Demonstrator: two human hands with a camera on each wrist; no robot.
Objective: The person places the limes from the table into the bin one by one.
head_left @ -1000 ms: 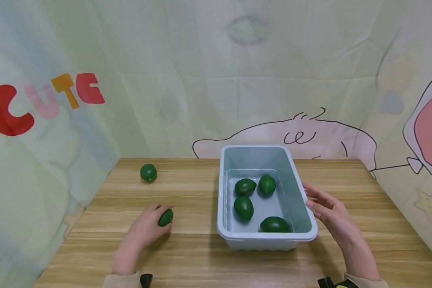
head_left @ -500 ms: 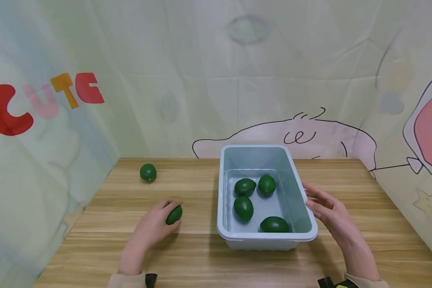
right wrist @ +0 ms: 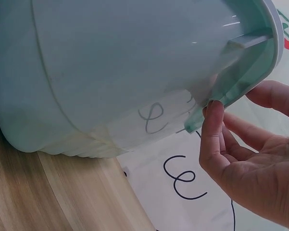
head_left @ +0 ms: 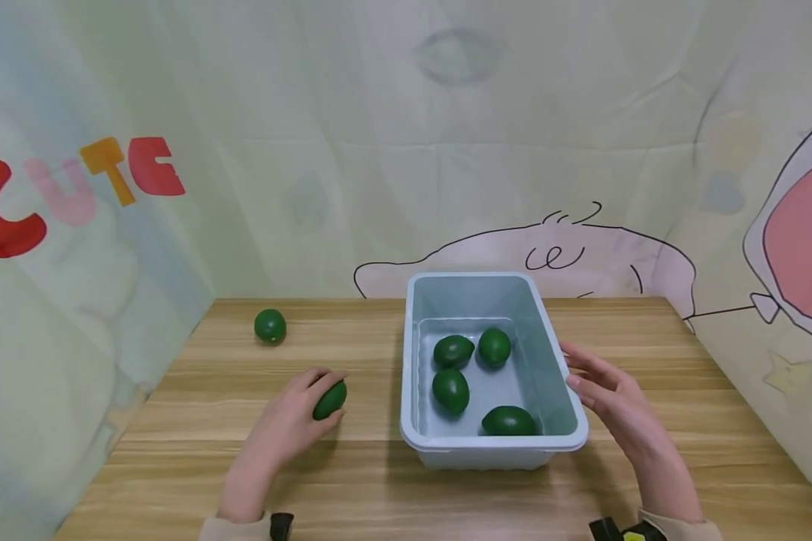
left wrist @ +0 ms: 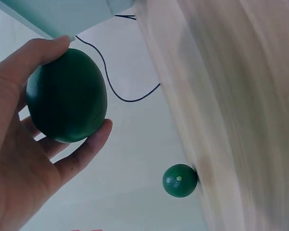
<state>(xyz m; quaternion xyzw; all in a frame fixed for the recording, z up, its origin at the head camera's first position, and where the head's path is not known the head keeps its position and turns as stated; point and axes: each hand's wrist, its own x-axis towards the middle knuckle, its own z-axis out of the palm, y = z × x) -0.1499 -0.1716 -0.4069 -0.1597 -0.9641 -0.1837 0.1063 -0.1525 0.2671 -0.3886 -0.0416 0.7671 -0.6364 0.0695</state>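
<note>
My left hand (head_left: 289, 418) grips a dark green lime (head_left: 329, 400) left of the pale blue bin. In the left wrist view this smooth, egg-shaped lime (left wrist: 67, 96) sits between the thumb and the fingers. Inside the bin (head_left: 494, 443) lie several more limes, one of them a lime (head_left: 507, 421) near its front wall. My right hand (head_left: 612, 398) is at the bin's right rim, with thumb and fingertips on its edge. The right wrist view shows those fingers (right wrist: 212, 130) at the overhanging lip.
Another lime (head_left: 270, 326) rests on the wooden table (head_left: 352, 346) at the back left. Behind the table hangs a printed cloth (head_left: 311, 188) with letters and a line drawing. A second side of cloth closes off the left.
My left hand has carried its lime to the right, towards the bin. My right hand stays at the rim, and the whole head view has turned slightly to the right.
</note>
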